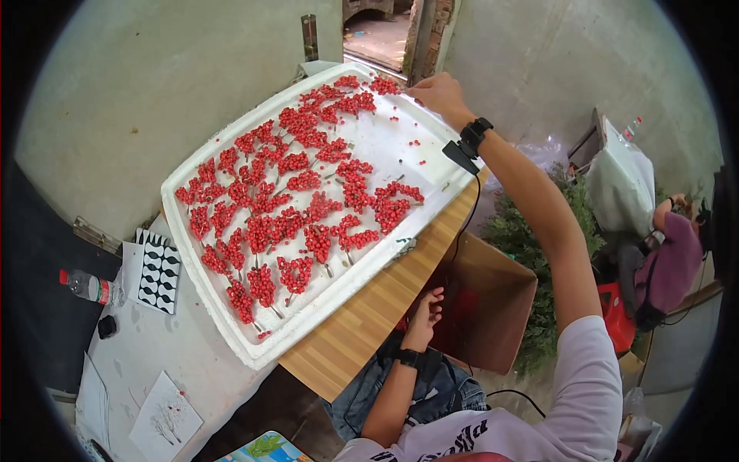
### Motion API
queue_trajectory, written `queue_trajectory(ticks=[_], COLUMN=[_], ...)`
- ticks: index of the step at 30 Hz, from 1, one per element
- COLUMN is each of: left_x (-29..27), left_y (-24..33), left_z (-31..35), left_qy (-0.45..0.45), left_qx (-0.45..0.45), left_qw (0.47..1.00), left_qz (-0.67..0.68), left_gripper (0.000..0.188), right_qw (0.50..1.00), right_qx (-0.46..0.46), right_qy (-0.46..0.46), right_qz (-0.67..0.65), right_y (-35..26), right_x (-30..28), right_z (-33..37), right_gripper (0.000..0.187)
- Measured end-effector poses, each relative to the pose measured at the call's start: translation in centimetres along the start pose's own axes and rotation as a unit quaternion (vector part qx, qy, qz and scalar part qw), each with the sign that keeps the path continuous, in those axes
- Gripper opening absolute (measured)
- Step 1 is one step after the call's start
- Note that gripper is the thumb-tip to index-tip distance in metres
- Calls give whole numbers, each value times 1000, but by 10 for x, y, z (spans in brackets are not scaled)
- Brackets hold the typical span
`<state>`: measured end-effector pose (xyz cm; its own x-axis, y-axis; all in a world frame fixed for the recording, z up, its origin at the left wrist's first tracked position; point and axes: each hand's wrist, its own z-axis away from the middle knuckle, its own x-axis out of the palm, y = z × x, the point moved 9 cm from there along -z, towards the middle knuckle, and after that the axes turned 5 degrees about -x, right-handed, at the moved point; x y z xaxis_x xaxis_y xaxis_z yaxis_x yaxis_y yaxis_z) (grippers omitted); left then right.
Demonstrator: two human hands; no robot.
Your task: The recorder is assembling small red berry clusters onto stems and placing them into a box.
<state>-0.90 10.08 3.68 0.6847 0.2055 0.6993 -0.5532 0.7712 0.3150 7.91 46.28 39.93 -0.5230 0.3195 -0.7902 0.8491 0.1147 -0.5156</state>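
Observation:
A white foam tray [400, 146] lies tilted across the table, holding many sprigs of red berries [300, 185] with short stems. My right hand [443, 98] reaches over its far right corner, fingers pinched at the end of a berry sprig [383, 85]; the fingertips are partly hidden. A few loose berries lie on the tray floor near that hand. My left hand [423, 317] is low by my lap, beside a cardboard box [504, 308]. Its fingers are loosely bent and apart, with nothing in them. Each wrist wears a black strap.
The tray rests on a wood-grain board [377, 316] and a grey table [200, 369]. A water bottle [88, 286] and a patterned pad [158, 273] lie left. Green foliage [539, 254] stands beyond the box. Another person [670, 258] sits at the far right. A black cable [471, 212] hangs from my right wrist.

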Motion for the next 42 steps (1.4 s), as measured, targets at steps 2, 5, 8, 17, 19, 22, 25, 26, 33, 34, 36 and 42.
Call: queue_trajectory(ticks=[2,5,8,17,19,22,25,26,33,34,36,42], left_x=[1,-1,-1,-4,-4,-2,0,1,2,4,8,11], left_y=[4,9,14,14,18,21,23,24,18,17,14,0], left_z=[-2,-8,-13,-11,-10,-10,-10,-9,-11,-11,-10,0], left_qy=[-8,-8,-3,12,8,4,3,3,6,6,7,9], left_qx=[0,-5,-12,-22,-8,-3,-1,-2,-6,-4,-1,10], left_qw=[1000,1000,1000,1000,1000,1000,1000,1000,1000,1000,1000,1000], left_qz=[1,0,-6,-3,1,3,4,4,8,10,9,-1], left_gripper=[26,26,26,25,25,25,25,25,24,24,24,24], right_qw=[1000,999,999,999,998,998,997,997,997,997,996,998], right_qx=[23,38,45,45,46,41,44,50,33,21,10,-42], right_qy=[0,-3,-5,6,2,3,-1,-5,-16,-6,5,35], right_qz=[-2,3,16,18,42,51,60,66,68,80,91,45], right_y=[7,10,12,6,0,0,2,3,-2,-4,-4,-6], right_x=[8,17,22,30,30,34,34,34,28,24,14,-25], right_z=[-7,-16,-25,-23,-21,-22,-24,-24,-20,-20,-17,17], right_gripper=[27,27,28,29,25,25,26,26,30,30,30,30])
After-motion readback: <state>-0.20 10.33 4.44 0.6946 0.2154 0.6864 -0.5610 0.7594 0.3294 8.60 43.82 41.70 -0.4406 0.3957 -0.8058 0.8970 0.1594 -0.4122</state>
